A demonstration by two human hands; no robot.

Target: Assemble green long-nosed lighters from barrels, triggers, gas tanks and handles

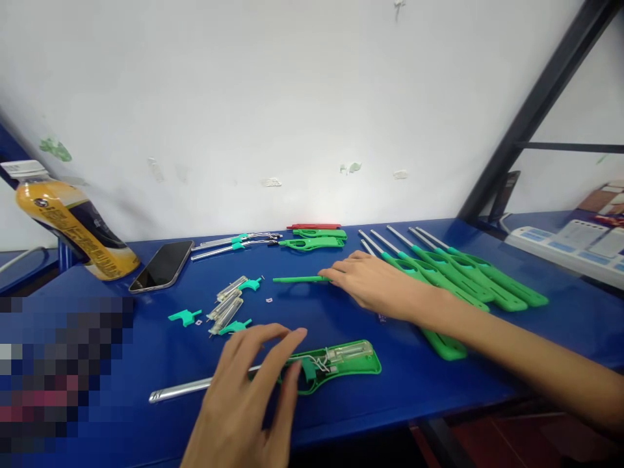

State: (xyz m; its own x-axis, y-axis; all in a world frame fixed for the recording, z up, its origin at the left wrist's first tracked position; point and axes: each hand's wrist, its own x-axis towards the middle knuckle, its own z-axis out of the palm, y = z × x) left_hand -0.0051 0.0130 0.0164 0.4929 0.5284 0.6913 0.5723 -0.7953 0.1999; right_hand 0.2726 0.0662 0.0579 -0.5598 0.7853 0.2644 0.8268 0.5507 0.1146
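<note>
In the head view, a green utility lighter body (373, 364) lies opened near the table's front edge, with a clear fuel tank (348, 351), white wires and a teal trigger (309, 369) inside. Its silver tube (180, 390) points left. My left hand (244, 396) is over the body's left part, thumb and index finger apart, thumb close to the trigger. Further back, my right hand (365, 279) closes its fingers on the right end of a thin green lighter shell half (297, 280), which lies along the table; its fingertips are partly hidden.
Several assembled green lighters (487, 279) lie at right. Loose tanks (227, 315) and a teal trigger (185, 317) lie left of centre. Near the wall are silver tubes (214, 252), green shells (314, 243) and a red piece (314, 227). A phone (163, 265) and bottle (78, 224) occupy the left.
</note>
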